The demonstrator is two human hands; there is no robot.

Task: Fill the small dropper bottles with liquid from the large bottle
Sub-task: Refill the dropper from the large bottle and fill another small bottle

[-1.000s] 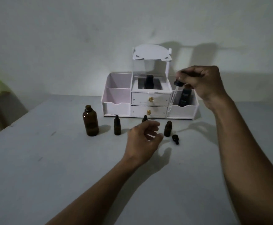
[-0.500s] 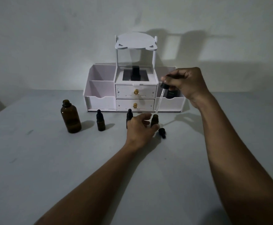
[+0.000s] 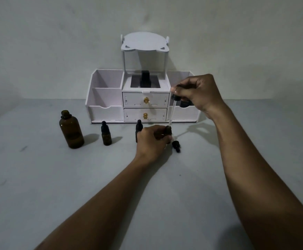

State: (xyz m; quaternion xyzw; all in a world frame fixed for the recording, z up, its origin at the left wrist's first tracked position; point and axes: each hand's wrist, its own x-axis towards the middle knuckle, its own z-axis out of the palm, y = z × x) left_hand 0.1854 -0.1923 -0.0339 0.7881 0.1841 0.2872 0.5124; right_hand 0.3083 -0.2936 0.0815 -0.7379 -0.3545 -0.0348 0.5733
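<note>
The left hand (image 3: 151,139) gripped a small bottle (image 3: 168,131); the right hand (image 3: 198,93) pinched a dropper (image 3: 172,110) above it, with a loose cap (image 3: 176,146) just beside and the organizer (image 3: 143,103) behind.

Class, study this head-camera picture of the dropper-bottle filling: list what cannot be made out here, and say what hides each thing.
1. Small bottle being filled: the left hand wraps it; its liquid level is hidden.
2. Dropper contents: the tube is too thin and dim to read.
3. Large bottle level: dark glass, low light.
4. Dark item in the organizer's right compartment: the right hand covers it.
</note>
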